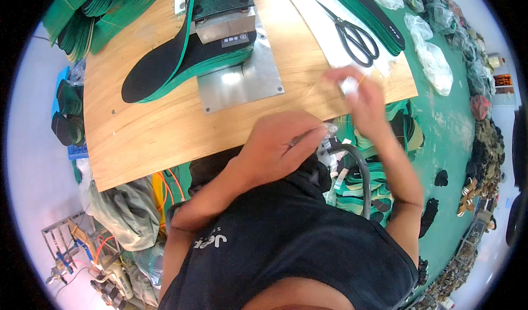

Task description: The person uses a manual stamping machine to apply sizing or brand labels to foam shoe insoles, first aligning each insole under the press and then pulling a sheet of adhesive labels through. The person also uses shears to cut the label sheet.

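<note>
My left hand (283, 145) is in front of the table's near edge, fingers curled together; what they hold, if anything, is hidden. My right hand (366, 101), smeared by motion, is raised over the table's near right edge. A small white piece (349, 84) shows at its fingers, too blurred to name. Beyond my hands a stack of black-topped green insoles (192, 71) lies on a metal plate (242, 87), its heel end under the metal block of a press (223, 13). One insole is bent up against the press. Black-handled scissors (355, 40) lie nearest my right hand.
A second insole stack (374, 16) rests by a white sheet (308, 13) on the wooden table (148, 139). Bundled green insoles (99, 13) stand at the far left corner. More insoles (363, 183) and a curved grey tube (360, 167) are below the table. Plastic bags (432, 57) lie on the green floor.
</note>
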Demonstrator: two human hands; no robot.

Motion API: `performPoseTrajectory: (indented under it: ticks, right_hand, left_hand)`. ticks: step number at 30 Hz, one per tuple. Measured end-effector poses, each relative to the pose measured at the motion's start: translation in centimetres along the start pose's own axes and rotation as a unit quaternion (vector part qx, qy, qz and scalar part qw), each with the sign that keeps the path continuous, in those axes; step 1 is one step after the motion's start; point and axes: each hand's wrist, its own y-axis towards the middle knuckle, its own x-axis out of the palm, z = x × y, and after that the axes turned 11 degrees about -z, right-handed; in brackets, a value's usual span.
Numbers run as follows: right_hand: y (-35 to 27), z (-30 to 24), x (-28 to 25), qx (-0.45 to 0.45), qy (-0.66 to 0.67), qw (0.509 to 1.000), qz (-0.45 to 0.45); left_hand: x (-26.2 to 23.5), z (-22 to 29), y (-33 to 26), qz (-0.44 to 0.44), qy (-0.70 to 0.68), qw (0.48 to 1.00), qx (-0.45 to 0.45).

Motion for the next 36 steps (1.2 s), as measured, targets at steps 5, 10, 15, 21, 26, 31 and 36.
performPoseTrajectory:
  ticks: [5, 10, 15, 21, 26, 31, 36]
  right_hand:
    - [-1.9, -4.0, 7.0, -0.028, 0.107, 0.993, -0.051]
    - [-1.2, -3.9, 7.7, 0.018, 0.163, 0.986, -0.043]
    - [0.3, -3.8, 7.9, 0.047, 0.195, 0.98, -0.008]
    - [1.4, -3.2, 8.6, 0.099, 0.17, 0.974, -0.11]
    - [1.7, -3.4, 8.4, 0.125, 0.201, 0.968, -0.087]
    - [3.2, -4.0, 8.3, 0.065, 0.212, 0.972, -0.08]
    - [5.0, -4.4, 8.5, -0.046, 0.139, 0.983, -0.115]
  left_hand:
    - [-2.0, -0.6, -1.1, 0.137, 0.029, 0.989, 0.049]
    - [-8.1, -0.9, -3.5, 0.191, 0.227, 0.954, 0.038]
    - [-18.2, 0.4, -2.4, 0.087, 0.44, 0.889, -0.095]
    - [-19.2, -2.9, 1.0, -0.05, 0.461, 0.872, -0.156]
    - [-19.3, -5.2, 0.2, -0.051, 0.346, 0.917, -0.19]
    - [-19.8, -5.3, -0.1, -0.042, 0.297, 0.937, -0.178]
    - [-19.9, -4.6, -0.2, 0.012, 0.152, 0.971, -0.184]
